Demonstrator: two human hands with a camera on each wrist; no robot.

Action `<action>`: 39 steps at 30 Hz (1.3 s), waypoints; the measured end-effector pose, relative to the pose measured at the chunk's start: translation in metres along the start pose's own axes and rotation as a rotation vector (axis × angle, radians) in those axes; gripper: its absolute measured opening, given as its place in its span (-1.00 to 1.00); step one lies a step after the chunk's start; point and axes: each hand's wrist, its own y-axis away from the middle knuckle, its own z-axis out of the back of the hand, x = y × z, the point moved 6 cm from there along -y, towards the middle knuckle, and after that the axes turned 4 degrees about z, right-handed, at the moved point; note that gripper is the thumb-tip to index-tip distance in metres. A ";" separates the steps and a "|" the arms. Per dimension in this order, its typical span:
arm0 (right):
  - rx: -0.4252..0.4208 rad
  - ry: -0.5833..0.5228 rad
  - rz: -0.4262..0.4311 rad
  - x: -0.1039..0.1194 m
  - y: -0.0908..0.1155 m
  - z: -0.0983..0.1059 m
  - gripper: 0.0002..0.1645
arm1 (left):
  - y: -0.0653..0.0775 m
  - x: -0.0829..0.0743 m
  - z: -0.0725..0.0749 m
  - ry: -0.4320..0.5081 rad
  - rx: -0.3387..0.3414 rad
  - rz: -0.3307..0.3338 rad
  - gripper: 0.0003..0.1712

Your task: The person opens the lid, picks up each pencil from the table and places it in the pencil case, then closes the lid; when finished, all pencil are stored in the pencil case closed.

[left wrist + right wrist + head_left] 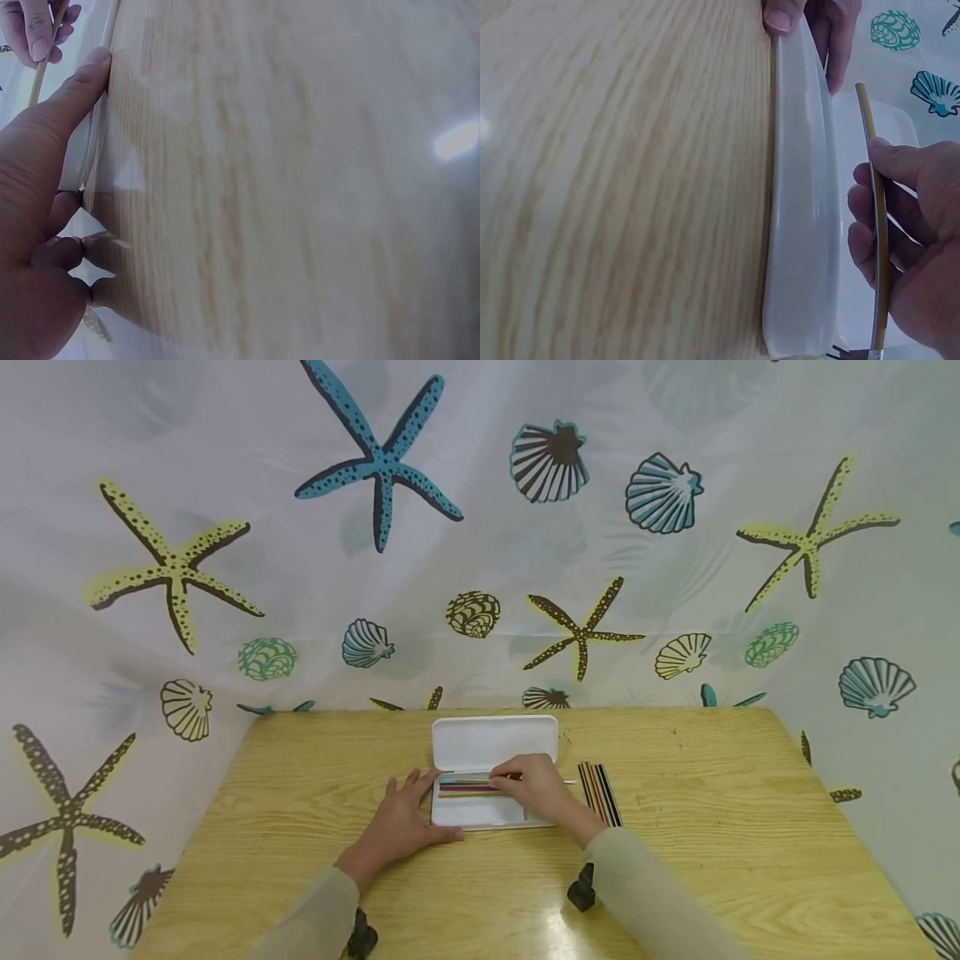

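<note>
A white pencil case (480,814) lies on the table with its lid (495,743) raised at the back. Several coloured pencils (463,793) rest inside. My left hand (402,818) grips the case's left end, its thumb along the front edge and its index finger at the rear corner. Over the case, my right hand (536,787) pinches a slim yellow-brown pencil (880,240) between thumb and fingers. That pencil lies roughly along the case's length, its pale end pointing right. My right hand partly covers the case's right part.
Several dark and coloured pencils (599,795) lie side by side on the wood-grain table (720,843), just right of the case. A cloth with starfish and shell prints (480,668) hangs behind the table and along both sides.
</note>
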 end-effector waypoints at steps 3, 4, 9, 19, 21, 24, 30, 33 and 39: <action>0.000 -0.010 0.004 0.002 -0.002 -0.007 -0.84 | 0.000 0.000 0.000 -0.003 -0.003 -0.007 0.33; 0.000 -0.010 0.006 0.003 -0.003 -0.009 -0.85 | 0.000 0.000 0.000 -0.005 -0.005 -0.011 0.33; -0.008 -0.006 0.012 0.004 -0.004 -0.014 -0.85 | 0.000 0.000 0.001 -0.005 -0.011 -0.020 0.30; 0.006 0.025 0.014 0.000 -0.007 -0.022 -0.84 | 0.000 -0.002 0.000 -0.009 -0.001 -0.018 0.29; 0.012 0.036 0.015 0.000 -0.008 -0.024 -0.84 | 0.000 -0.002 0.000 -0.009 -0.001 -0.018 0.29; 0.020 0.057 0.018 0.001 -0.009 -0.026 -0.83 | 0.000 -0.001 0.001 -0.006 0.000 -0.010 0.30; 0.048 0.090 0.016 0.004 -0.011 -0.031 -0.82 | 0.000 -0.001 0.001 -0.006 -0.002 -0.014 0.30; 0.063 0.097 0.011 0.005 -0.012 -0.033 -0.82 | 0.000 -0.002 0.001 -0.007 -0.004 -0.022 0.30; 0.051 0.090 0.008 0.007 -0.010 -0.028 -0.83 | 0.000 -0.003 0.002 -0.017 -0.006 -0.017 0.31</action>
